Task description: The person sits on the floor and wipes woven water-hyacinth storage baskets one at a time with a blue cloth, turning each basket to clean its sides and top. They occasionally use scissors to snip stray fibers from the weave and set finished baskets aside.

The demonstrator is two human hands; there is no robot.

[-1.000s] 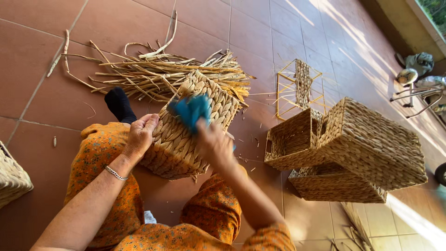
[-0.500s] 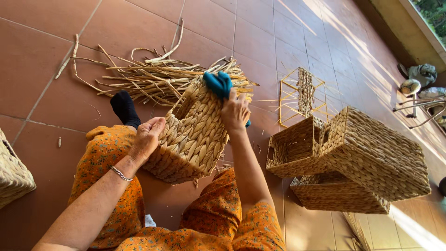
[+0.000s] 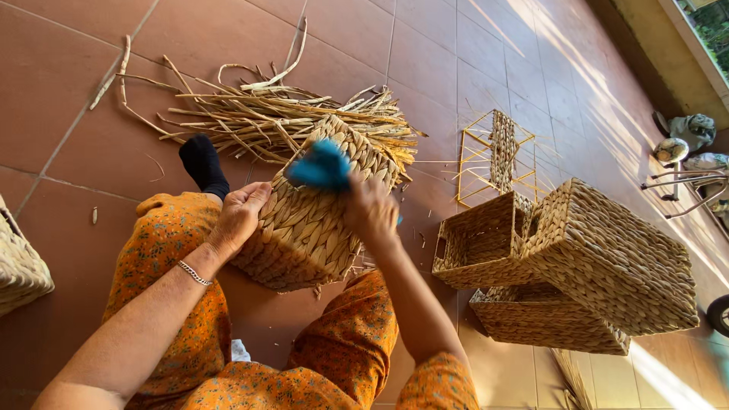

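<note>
— Biggest thing here?
— Red-brown tile floor (image 3: pixel 68 68), all around.

— Next biggest?
— Pile of dry straw stalks (image 3: pixel 266 118) up at the top, flat on the floor. Too many stalks to count.

— Baskets?
— Three woven baskets stacked at the right. Big upside-down basket (image 3: pixel 615 258) on top, tipped a little. Open basket (image 3: pixel 474 243) just beside, touching, nothing to see inside. Flat basket (image 3: pixel 547 323) underneath both, inside hidden.

— Any more?
— Yes. One woven basket in the lap (image 3: pixel 311 220), lying on its side on the orange trousers (image 3: pixel 349 342), bottom toward the camera, inside not to be seen. Edge of another basket (image 3: pixel 19 266) at the far left, mostly cut off. So five baskets in all.

— And the hands?
— Two. Left hand (image 3: pixel 237 216) pressed flat against the left side of the basket in the lap, fingers curled softly on the weave. Right hand (image 3: pixel 370 209) up on the top side, fingers closed around a blue cloth (image 3: pixel 323 167). Cloth blurry, right on the weave.

— Smaller things?
— One yellow wire frame (image 3: pixel 497 156) standing past the straw, partly woven in the middle. One black sock (image 3: pixel 203 163) on a foot near the straw. One thin silver bracelet (image 3: pixel 194 273) on the left wrist.
</note>
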